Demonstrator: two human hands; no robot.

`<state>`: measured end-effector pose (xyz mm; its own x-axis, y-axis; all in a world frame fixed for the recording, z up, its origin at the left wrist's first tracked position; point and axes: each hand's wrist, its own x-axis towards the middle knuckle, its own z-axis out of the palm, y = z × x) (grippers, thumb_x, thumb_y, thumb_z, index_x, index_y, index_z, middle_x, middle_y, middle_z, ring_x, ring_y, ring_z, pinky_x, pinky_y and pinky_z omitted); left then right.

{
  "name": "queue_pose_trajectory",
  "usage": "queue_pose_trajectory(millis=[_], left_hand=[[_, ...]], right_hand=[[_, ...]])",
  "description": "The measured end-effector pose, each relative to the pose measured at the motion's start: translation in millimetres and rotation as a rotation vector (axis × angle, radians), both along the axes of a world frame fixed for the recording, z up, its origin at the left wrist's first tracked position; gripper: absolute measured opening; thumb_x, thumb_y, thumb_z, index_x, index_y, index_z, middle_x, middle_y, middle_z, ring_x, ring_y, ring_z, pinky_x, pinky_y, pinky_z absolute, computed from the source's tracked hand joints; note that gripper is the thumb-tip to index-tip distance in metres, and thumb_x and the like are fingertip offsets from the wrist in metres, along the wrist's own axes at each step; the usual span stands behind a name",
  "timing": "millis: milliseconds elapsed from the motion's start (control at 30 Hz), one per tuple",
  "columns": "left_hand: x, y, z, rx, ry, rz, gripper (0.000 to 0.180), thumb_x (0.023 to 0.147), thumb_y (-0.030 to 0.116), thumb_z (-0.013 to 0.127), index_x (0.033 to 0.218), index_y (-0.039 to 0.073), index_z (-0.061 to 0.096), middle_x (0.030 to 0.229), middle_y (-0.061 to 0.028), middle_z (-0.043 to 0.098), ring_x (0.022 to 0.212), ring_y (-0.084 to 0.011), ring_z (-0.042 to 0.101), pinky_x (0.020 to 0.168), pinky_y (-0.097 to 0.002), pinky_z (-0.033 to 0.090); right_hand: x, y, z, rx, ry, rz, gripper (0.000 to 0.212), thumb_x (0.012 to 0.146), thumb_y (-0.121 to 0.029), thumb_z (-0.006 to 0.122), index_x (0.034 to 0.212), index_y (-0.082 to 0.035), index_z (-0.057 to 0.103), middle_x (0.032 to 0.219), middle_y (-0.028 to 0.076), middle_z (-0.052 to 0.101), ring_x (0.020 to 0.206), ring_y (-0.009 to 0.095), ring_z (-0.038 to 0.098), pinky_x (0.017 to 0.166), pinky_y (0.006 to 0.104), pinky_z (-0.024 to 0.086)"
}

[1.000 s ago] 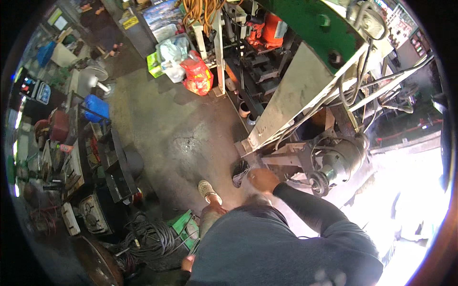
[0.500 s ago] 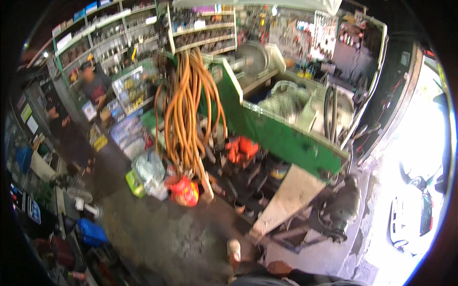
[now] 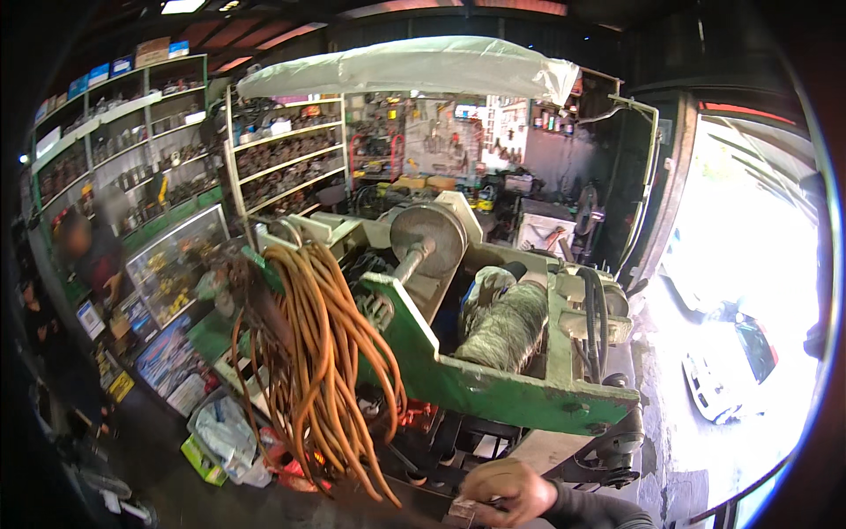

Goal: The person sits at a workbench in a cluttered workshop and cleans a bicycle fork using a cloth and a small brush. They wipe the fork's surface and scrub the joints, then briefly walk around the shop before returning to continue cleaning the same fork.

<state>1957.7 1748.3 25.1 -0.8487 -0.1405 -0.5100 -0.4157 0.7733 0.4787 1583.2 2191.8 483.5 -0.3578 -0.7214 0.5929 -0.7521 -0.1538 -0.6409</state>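
Note:
Low in the picture, my right hand comes in on a dark-sleeved forearm. Its fingers are curled in, and a small pale, flat-looking piece shows at the fingertips; I cannot make out what it is. Just ahead of this hand stands a large green and cream metal machine frame. Inside the frame lies a thick roller wrapped in a grey-white cover. A big coil of orange hose hangs over the frame's near left corner. My left hand is out of view.
A round metal flywheel rises from the machine. Plastic bags lie on the floor at left, near a glass display case. A person stands by the left shelves. Outside the doorway at right is a white car.
My view has tilted up, showing the roof and the white canopy. The machine and the hose look nearer. My right hand has risen farther into the picture at the lower edge.

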Motion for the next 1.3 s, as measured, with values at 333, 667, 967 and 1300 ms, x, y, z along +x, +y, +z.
queue_pose_trajectory(millis=[333, 667, 967, 1300], left_hand=[[-149, -245, -7, -0.145, -0.031, -0.205, 0.037, 0.11, 0.042, 0.063, 0.109, 0.009, 0.08, 0.105, -0.0181, 0.083, 0.102, -0.0398, 0.079, 0.085, -0.062, 0.06], [-448, -299, 276, 0.659, 1.041, 0.456, 0.043, 0.105, 0.007, 0.075, 0.145, -0.004, 0.061, 0.131, -0.014, 0.074, 0.124, -0.0238, 0.073, 0.113, -0.0409, 0.056], [-557, -210, 421, 0.915, 1.538, -0.093, 0.085, 0.106, 0.038, 0.084, 0.169, 0.002, 0.04, 0.167, -0.0239, 0.052, 0.149, -0.0346, 0.057, 0.127, -0.0465, 0.045], [-577, -190, 397, 0.803, 1.589, -0.06, 0.105, 0.093, 0.011, 0.097, 0.171, 0.009, 0.026, 0.148, -0.0241, 0.064, 0.122, -0.0294, 0.072, 0.103, -0.0428, 0.061]], right_hand=[[-6, -54, 94, -0.169, 0.661, -1.258, 0.022, 0.081, 0.002, 0.075, 0.093, -0.008, 0.061, 0.079, 0.01, 0.062, 0.07, 0.027, 0.064, 0.065, 0.04, 0.052], [-96, -95, 90, 0.162, 0.133, -1.519, 0.026, 0.1, -0.019, 0.083, 0.099, 0.001, 0.067, 0.092, 0.008, 0.066, 0.085, 0.018, 0.06, 0.081, 0.0357, 0.052], [-79, -91, 90, 0.295, -0.038, -1.606, 0.025, 0.101, -0.021, 0.084, 0.1, -0.001, 0.068, 0.094, 0.007, 0.069, 0.086, 0.017, 0.062, 0.081, 0.0352, 0.052], [-71, -95, 104, 0.319, -0.092, -1.644, 0.025, 0.102, -0.023, 0.084, 0.1, -0.002, 0.07, 0.097, 0.006, 0.072, 0.088, 0.015, 0.064, 0.081, 0.0346, 0.053]])
